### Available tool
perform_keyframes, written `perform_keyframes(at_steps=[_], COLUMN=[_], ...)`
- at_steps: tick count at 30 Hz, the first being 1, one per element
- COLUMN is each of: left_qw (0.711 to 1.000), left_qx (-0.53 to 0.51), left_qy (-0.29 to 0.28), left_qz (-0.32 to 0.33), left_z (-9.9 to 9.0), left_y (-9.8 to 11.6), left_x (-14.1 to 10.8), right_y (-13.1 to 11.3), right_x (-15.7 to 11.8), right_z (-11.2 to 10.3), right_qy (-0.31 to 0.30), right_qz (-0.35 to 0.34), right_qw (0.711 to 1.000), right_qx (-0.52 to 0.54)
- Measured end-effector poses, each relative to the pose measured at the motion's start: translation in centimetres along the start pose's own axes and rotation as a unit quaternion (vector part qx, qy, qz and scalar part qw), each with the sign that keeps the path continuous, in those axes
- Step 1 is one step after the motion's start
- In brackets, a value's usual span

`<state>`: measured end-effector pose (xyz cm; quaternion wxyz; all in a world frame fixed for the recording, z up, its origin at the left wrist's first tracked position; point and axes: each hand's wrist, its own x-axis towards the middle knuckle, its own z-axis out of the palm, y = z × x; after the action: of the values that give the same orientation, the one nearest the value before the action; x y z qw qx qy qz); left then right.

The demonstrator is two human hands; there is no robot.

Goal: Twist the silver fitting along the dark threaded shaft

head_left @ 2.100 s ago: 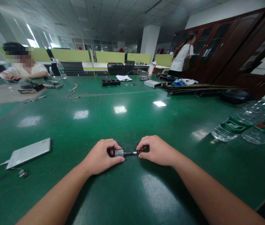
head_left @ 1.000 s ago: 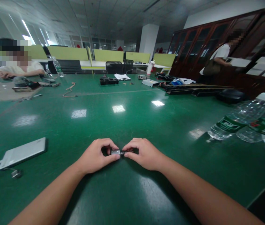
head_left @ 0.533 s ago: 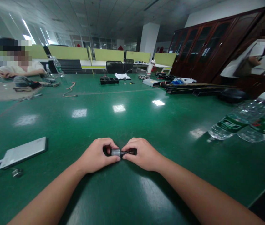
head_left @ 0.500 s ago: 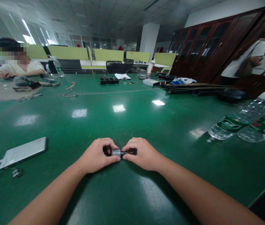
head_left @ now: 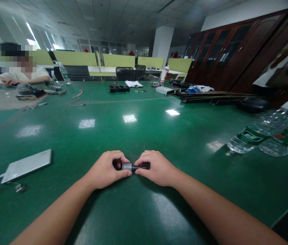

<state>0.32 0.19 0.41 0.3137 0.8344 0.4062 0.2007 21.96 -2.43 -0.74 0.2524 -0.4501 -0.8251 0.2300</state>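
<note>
Between my two hands, low in the middle of the view, a small metal cylinder (head_left: 126, 166) lies in line with a thin dark threaded rod (head_left: 140, 167). My left hand (head_left: 107, 170) pinches the silvery cylinder between thumb and fingers. Thumb and fingers of my right hand (head_left: 158, 168) close on the dark rod from the other side. Whether the two pieces are joined is hard to tell; they meet near my fingertips. Both hands are just over the green tabletop (head_left: 133, 139).
A white power bank (head_left: 28, 166) with a cable and a small metal part (head_left: 20, 188) lie at left. Clear plastic bottles (head_left: 263, 131) stand at right. Farther back are a black tray (head_left: 119, 88), metal strips (head_left: 210, 97), a seated person (head_left: 23, 73) and another person at the right edge.
The person at the far right has moved farther right. My hands keep their grip, and the whole view has shifted very slightly.
</note>
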Motion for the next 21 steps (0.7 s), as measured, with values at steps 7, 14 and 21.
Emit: perform_keyframes(at_steps=[7, 14, 21], left_qw=[1.000, 1.000, 1.000], left_qx=[0.001, 0.003, 0.004], left_qy=[0.002, 0.004, 0.003], left_qz=[0.003, 0.003, 0.011], left_z=[0.00, 0.02, -0.06], left_y=[-0.12, -0.24, -0.32], left_x=[0.06, -0.12, -0.13], right_y=[0.01, -0.02, 0.25], right_x=[-0.02, -0.10, -0.29], right_z=[-0.07, -0.43, -0.78], right_qy=[-0.002, -0.009, -0.015], right_qz=[0.003, 0.015, 0.016], right_qw=[1.000, 1.000, 1.000], right_qx=[-0.002, -0.003, -0.002])
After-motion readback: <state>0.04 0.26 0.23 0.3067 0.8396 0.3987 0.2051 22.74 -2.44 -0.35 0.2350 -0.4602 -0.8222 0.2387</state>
